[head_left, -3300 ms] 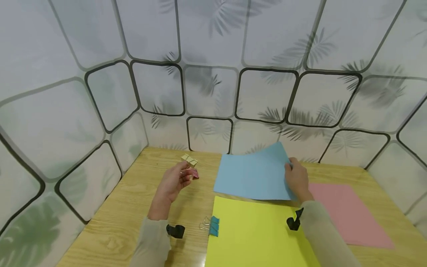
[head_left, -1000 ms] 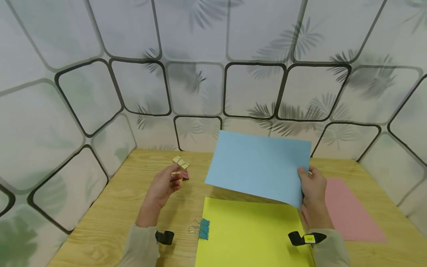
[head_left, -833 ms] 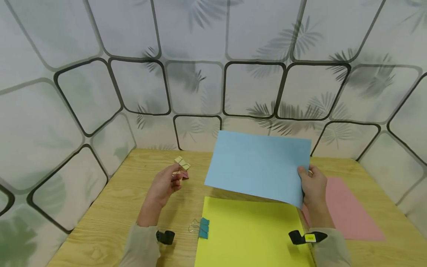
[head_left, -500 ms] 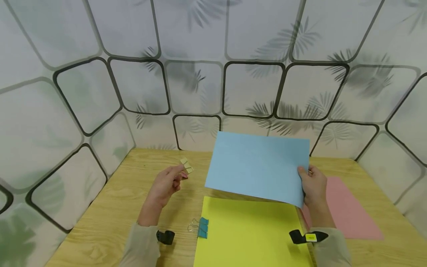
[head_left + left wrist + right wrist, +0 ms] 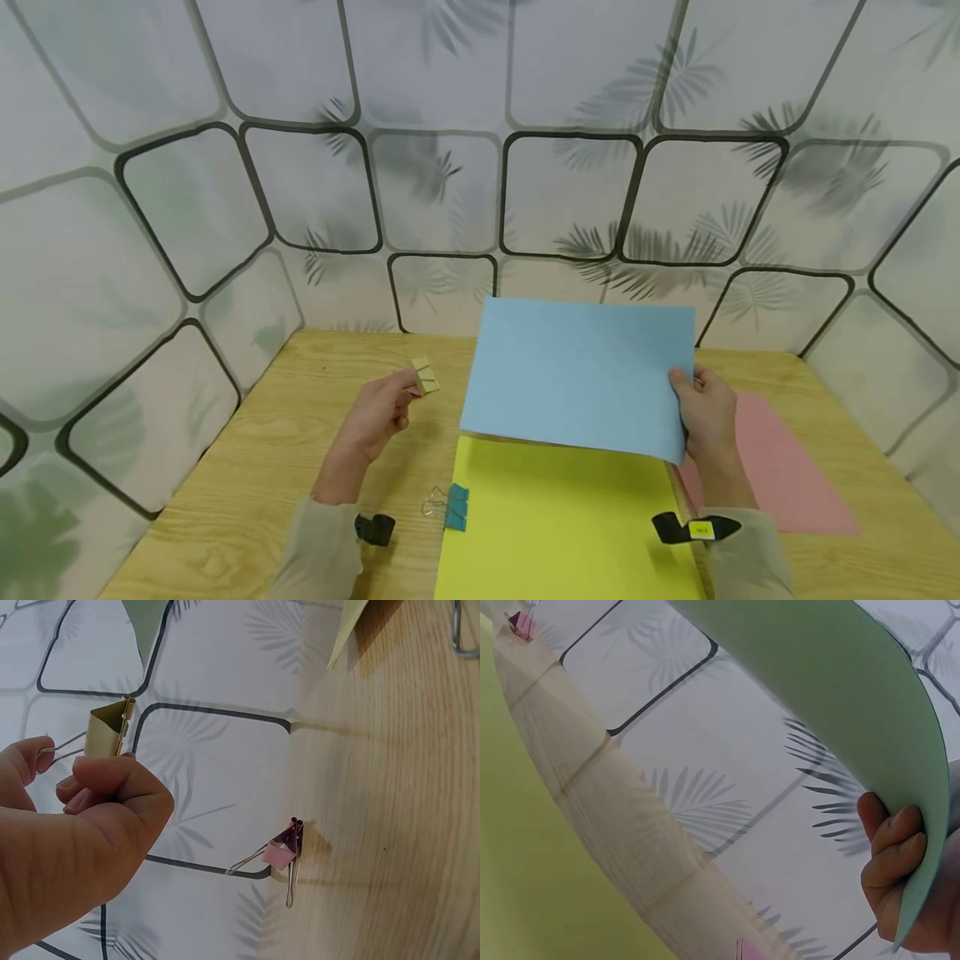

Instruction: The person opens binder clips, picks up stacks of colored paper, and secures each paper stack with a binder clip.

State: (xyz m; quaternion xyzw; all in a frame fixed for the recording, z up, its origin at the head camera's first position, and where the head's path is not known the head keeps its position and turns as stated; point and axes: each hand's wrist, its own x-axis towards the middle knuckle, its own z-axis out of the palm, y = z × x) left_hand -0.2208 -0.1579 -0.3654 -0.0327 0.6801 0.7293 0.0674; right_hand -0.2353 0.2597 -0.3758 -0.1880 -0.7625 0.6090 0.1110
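Note:
My left hand (image 5: 375,414) pinches a yellow binder clip (image 5: 425,375); in the left wrist view the fingers hold its wire handles, and the clip's (image 5: 103,735) body points away from the thumb. My right hand (image 5: 705,410) grips a blue sheet (image 5: 577,375) by its right edge, thumb on top and fingers curled beneath, as the right wrist view shows. The sheet hangs tilted above the table, its near edge over the far part of a yellow sheet (image 5: 562,525). A teal binder clip (image 5: 456,507) is clamped on the yellow sheet's left edge.
A pink binder clip (image 5: 280,853) stands on the wooden table (image 5: 255,467) beyond my left hand, mostly hidden in the head view. To the right lies a pink sheet (image 5: 787,475), partly behind my right forearm. Patterned walls (image 5: 442,192) enclose the table's back and sides.
My right hand has raised the blue sheet from the table and brought its near edge over the yellow sheet's far edge. The yellow binder clip has turned in my left hand.

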